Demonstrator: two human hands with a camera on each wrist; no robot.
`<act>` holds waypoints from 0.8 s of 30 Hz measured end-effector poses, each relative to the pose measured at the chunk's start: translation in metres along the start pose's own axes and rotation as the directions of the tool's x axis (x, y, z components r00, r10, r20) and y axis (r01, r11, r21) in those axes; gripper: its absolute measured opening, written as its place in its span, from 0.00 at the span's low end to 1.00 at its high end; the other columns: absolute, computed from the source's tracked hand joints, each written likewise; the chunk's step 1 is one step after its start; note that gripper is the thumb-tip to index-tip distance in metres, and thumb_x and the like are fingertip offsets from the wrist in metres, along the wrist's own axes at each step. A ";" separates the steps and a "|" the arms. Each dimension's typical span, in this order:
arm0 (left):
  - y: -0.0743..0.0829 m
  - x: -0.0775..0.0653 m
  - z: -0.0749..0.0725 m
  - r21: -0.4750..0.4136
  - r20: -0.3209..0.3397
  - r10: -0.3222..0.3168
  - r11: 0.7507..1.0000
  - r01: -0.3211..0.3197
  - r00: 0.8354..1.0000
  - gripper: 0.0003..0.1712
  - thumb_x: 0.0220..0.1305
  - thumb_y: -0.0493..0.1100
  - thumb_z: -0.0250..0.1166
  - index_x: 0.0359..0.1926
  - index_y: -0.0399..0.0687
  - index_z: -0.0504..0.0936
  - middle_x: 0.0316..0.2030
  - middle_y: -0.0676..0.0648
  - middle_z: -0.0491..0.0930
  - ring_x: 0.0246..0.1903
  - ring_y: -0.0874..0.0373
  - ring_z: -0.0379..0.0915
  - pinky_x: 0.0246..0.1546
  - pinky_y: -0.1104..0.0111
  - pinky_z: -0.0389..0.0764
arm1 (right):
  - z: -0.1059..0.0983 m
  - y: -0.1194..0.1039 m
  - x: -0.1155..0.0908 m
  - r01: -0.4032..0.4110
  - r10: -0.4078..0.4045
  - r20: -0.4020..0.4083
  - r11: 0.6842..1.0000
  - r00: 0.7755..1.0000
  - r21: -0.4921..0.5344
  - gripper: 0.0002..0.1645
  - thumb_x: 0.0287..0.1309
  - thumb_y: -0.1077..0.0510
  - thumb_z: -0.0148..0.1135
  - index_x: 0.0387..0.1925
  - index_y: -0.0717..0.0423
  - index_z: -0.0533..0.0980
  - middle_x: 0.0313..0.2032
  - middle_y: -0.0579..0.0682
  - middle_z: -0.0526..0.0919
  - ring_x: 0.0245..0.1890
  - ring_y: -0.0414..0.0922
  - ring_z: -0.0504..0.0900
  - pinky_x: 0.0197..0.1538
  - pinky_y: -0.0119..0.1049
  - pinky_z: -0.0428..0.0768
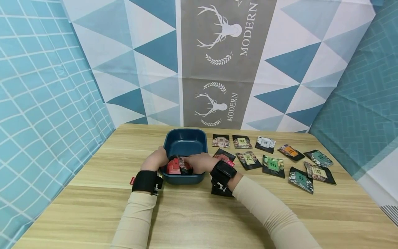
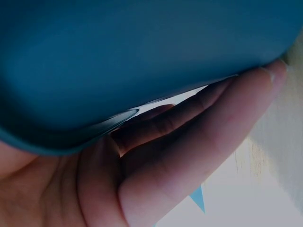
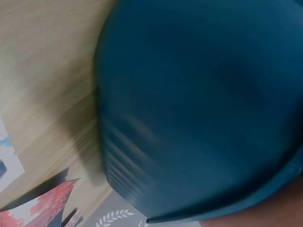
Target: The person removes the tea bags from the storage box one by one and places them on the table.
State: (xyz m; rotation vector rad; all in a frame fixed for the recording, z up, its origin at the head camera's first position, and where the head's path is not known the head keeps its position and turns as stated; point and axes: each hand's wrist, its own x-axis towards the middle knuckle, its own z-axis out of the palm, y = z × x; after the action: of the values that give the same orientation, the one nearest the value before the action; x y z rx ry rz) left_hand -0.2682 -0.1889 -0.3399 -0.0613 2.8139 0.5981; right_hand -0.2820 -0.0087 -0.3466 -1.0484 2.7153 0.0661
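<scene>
A dark blue plastic bin point(image 1: 183, 180) sits toward the back of the wooden table. My left hand point(image 1: 157, 159) holds it at the left rim; in the left wrist view its fingers point(image 2: 189, 161) lie along the outside wall. Over the right rim, my right hand point(image 1: 200, 162) reaches in and pinches a small red-and-black packet point(image 1: 185, 165). Beside that lies a red packet point(image 1: 173, 166) in the near part of the bin. The right fingertips are hidden behind the bin wall point(image 3: 189, 109) in the right wrist view.
Right of the bin, several flat black packets with coloured labels lie in loose rows, among them a green one point(image 1: 273, 165) and an orange one point(image 1: 290, 151). A red-labelled packet point(image 1: 222, 156) lies nearest the right wrist. Patterned cloth walls point(image 1: 155, 69) enclose the table.
</scene>
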 end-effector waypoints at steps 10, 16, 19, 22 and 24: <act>0.000 -0.003 0.000 -0.028 -0.019 0.028 0.999 -0.028 0.999 0.35 0.64 0.33 0.49 0.66 0.18 0.46 0.38 0.32 0.76 0.30 0.50 0.72 0.31 0.65 0.72 | 0.007 -0.001 0.002 0.002 -0.005 -0.101 1.000 0.995 -0.030 0.22 0.58 0.59 0.58 0.56 0.46 0.74 0.44 0.45 0.80 0.36 0.41 0.73 0.37 0.36 0.69; 0.000 -0.004 0.001 -0.043 -0.031 0.029 0.999 -0.030 0.999 0.35 0.63 0.33 0.49 0.65 0.18 0.47 0.44 0.30 0.75 0.32 0.50 0.73 0.32 0.65 0.73 | 0.009 0.000 0.000 0.012 -0.020 -0.190 0.999 0.982 -0.043 0.17 0.62 0.59 0.53 0.51 0.48 0.77 0.42 0.46 0.81 0.37 0.41 0.78 0.35 0.35 0.74; 0.000 -0.004 0.000 -0.055 -0.035 0.036 0.998 -0.038 0.999 0.33 0.63 0.33 0.48 0.64 0.18 0.48 0.40 0.30 0.75 0.26 0.51 0.73 0.27 0.66 0.73 | 0.010 0.002 -0.002 0.039 -0.048 -0.248 0.998 0.967 -0.042 0.16 0.64 0.60 0.52 0.51 0.50 0.78 0.42 0.47 0.82 0.40 0.42 0.80 0.38 0.37 0.78; -0.001 -0.004 -0.001 -0.074 -0.034 0.037 0.996 -0.040 0.999 0.32 0.63 0.34 0.48 0.63 0.18 0.50 0.34 0.33 0.74 0.21 0.52 0.71 0.23 0.67 0.71 | 0.010 0.003 -0.005 0.063 -0.070 -0.290 0.997 0.954 -0.032 0.16 0.64 0.61 0.51 0.50 0.52 0.78 0.43 0.48 0.82 0.41 0.43 0.80 0.40 0.38 0.79; -0.001 -0.005 -0.001 -0.088 -0.034 0.036 0.995 -0.039 0.999 0.31 0.64 0.34 0.48 0.62 0.18 0.51 0.33 0.35 0.74 0.21 0.53 0.70 0.23 0.68 0.70 | 0.009 0.005 -0.007 0.074 -0.078 -0.308 0.997 0.948 -0.026 0.16 0.65 0.62 0.50 0.50 0.52 0.78 0.43 0.49 0.82 0.41 0.44 0.81 0.40 0.38 0.79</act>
State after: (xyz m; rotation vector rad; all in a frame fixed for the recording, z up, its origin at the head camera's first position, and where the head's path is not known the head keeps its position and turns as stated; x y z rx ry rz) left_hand -0.2640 -0.1904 -0.3377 -0.0355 2.8240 0.7368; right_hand -0.2782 0.0008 -0.3543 -1.2617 2.9480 -0.1006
